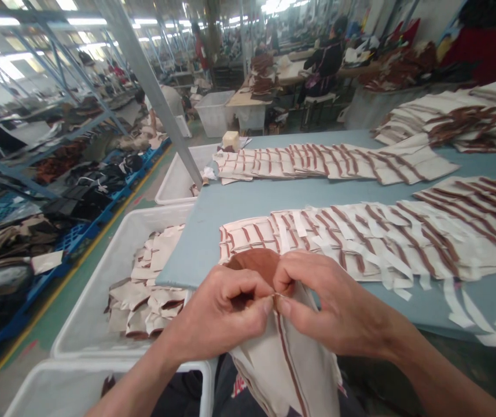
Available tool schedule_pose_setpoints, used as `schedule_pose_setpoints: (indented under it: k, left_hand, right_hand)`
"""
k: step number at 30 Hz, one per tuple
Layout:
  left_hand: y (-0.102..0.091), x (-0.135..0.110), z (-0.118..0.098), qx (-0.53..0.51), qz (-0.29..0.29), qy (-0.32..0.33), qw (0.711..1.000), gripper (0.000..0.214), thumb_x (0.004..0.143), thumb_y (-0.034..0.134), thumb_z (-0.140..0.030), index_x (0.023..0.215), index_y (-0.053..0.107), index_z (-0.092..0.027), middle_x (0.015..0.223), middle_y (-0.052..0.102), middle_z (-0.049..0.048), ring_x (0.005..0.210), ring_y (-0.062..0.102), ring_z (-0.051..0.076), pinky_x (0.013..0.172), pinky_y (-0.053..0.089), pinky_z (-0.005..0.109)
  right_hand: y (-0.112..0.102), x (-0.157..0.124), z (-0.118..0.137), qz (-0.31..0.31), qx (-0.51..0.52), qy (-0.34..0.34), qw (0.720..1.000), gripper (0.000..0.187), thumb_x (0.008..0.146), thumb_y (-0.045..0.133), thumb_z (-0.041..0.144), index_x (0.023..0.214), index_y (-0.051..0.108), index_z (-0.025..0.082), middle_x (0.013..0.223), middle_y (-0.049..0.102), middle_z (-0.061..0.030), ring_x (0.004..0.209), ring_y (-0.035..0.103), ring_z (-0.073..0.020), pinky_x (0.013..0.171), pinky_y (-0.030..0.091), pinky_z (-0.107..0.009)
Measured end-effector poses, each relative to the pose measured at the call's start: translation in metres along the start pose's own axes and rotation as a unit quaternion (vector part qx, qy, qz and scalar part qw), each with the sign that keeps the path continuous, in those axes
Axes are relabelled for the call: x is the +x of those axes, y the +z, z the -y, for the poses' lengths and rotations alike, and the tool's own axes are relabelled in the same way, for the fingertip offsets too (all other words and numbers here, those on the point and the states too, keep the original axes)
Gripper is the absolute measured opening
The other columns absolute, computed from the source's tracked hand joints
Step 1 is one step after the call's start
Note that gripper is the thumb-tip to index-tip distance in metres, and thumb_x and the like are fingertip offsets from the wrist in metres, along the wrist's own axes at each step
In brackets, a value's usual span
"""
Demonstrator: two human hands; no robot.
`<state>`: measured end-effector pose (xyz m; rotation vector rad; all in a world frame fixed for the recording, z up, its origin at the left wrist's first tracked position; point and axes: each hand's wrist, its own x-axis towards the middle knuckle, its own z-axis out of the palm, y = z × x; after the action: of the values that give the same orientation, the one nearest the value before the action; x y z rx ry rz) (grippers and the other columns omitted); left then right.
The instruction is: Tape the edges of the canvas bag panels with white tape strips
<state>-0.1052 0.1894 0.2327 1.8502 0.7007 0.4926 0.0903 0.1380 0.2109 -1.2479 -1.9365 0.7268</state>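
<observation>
My left hand (221, 310) and my right hand (330, 304) meet at the near edge of the blue table (239, 205). Both pinch the top edge of a cream fabric piece (289, 362) with a brown stripe and a brown leather-like flap (258, 260). Thumbs and forefingers press together at the seam between the hands. The piece hangs down toward my lap. Just beyond the hands lies a row of similar cream pieces with brown strips (360, 237), overlapped across the table.
A second row of pieces (330, 162) lies farther back, with stacks (460, 116) at the far right. White bins stand left of the table, one (113, 278) holding cut pieces. Blue racks of dark material (57, 191) line the left aisle. A seated person (326, 63) works in the distance.
</observation>
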Motion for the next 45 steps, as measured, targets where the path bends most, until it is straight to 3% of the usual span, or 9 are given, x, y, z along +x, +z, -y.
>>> schedule_pose_setpoints:
  k: [4,12,17,21,28,32,35,38,45]
  left_hand:
    - [0.001,-0.001,0.004,0.004,-0.012,0.004,1.000,0.017,0.079,0.055,-0.012,0.067,0.068,-0.010,0.057,0.053,-0.0036,0.053,0.044,0.007,0.050,0.032,0.018]
    - [-0.005,-0.003,0.026,-0.078,0.043,-0.008,0.996,0.033,0.096,0.050,-0.032,0.073,0.064,-0.013,0.067,0.056,-0.0003,0.063,0.049,0.011,0.059,0.038,0.020]
    - [-0.004,-0.004,0.023,-0.120,0.062,-0.054,0.989,0.042,0.089,0.067,-0.051,0.071,0.058,-0.014,0.065,0.050,-0.0019,0.059,0.039,0.010,0.052,0.030,0.021]
    - [-0.006,-0.005,0.020,-0.109,0.090,-0.045,0.989,0.036,0.092,0.064,-0.044,0.073,0.058,-0.014,0.066,0.049,-0.0024,0.060,0.039,0.009,0.053,0.031,0.021]
    - [-0.008,-0.003,0.006,-0.004,0.067,-0.019,0.998,0.018,0.088,0.057,-0.020,0.070,0.058,-0.014,0.062,0.046,-0.0055,0.057,0.039,0.007,0.052,0.031,0.019]
    - [-0.008,0.002,-0.004,0.123,0.042,0.008,0.992,0.014,0.078,0.056,-0.007,0.068,0.053,-0.016,0.060,0.043,-0.0083,0.056,0.039,0.006,0.053,0.029,0.019]
    - [-0.007,0.003,-0.006,0.152,0.049,0.032,0.987,0.018,0.077,0.057,-0.004,0.068,0.048,-0.017,0.060,0.042,-0.0095,0.055,0.037,0.005,0.052,0.027,0.019]
    - [-0.006,0.003,-0.006,0.144,0.046,0.026,0.988,0.019,0.081,0.056,-0.005,0.069,0.050,-0.017,0.062,0.045,-0.0090,0.056,0.040,0.005,0.053,0.029,0.018]
    - [-0.017,0.004,-0.004,0.127,0.094,0.014,0.987,0.021,0.096,0.058,-0.020,0.076,0.060,-0.015,0.065,0.052,-0.0062,0.060,0.045,0.007,0.056,0.033,0.018]
  right_hand:
    - [0.002,-0.004,0.002,-0.005,-0.008,0.006,1.000,0.009,0.083,0.056,0.015,0.076,0.052,0.020,0.075,0.057,0.0018,0.073,0.051,-0.0146,0.069,0.036,-0.028]
    - [0.009,-0.002,0.001,0.006,0.059,0.031,0.998,0.012,0.084,0.057,0.014,0.074,0.052,0.020,0.073,0.058,0.0040,0.068,0.051,-0.0111,0.065,0.038,-0.024]
    - [0.008,-0.005,-0.001,0.015,0.061,0.007,0.998,0.013,0.087,0.062,0.012,0.079,0.055,0.020,0.079,0.061,0.0045,0.072,0.054,-0.0104,0.069,0.040,-0.022]
    - [0.003,-0.008,-0.003,0.027,0.058,-0.033,0.997,0.008,0.093,0.061,0.014,0.089,0.059,0.021,0.085,0.064,0.0037,0.078,0.057,-0.0105,0.074,0.042,-0.021]
    - [0.006,-0.009,-0.008,-0.031,0.003,-0.103,0.994,0.012,0.089,0.057,0.008,0.087,0.059,0.020,0.081,0.065,0.0024,0.074,0.057,-0.0122,0.071,0.039,-0.025]
    - [0.007,-0.009,-0.009,-0.034,-0.011,-0.078,0.996,0.008,0.088,0.056,0.012,0.087,0.060,0.020,0.081,0.067,0.0007,0.075,0.058,-0.0142,0.071,0.038,-0.027]
    - [0.003,-0.006,-0.007,0.007,-0.016,-0.028,0.999,0.004,0.083,0.060,0.016,0.083,0.059,0.020,0.081,0.067,0.0003,0.073,0.058,-0.0150,0.070,0.037,-0.027]
    - [-0.001,-0.002,-0.005,0.039,-0.035,0.000,0.999,0.008,0.079,0.061,0.019,0.075,0.055,0.020,0.074,0.064,0.0007,0.068,0.054,-0.0148,0.065,0.034,-0.027]
    - [0.003,0.001,-0.003,0.033,-0.038,0.022,0.998,0.014,0.078,0.059,0.018,0.066,0.051,0.019,0.064,0.059,0.0026,0.060,0.048,-0.0121,0.060,0.027,-0.027]
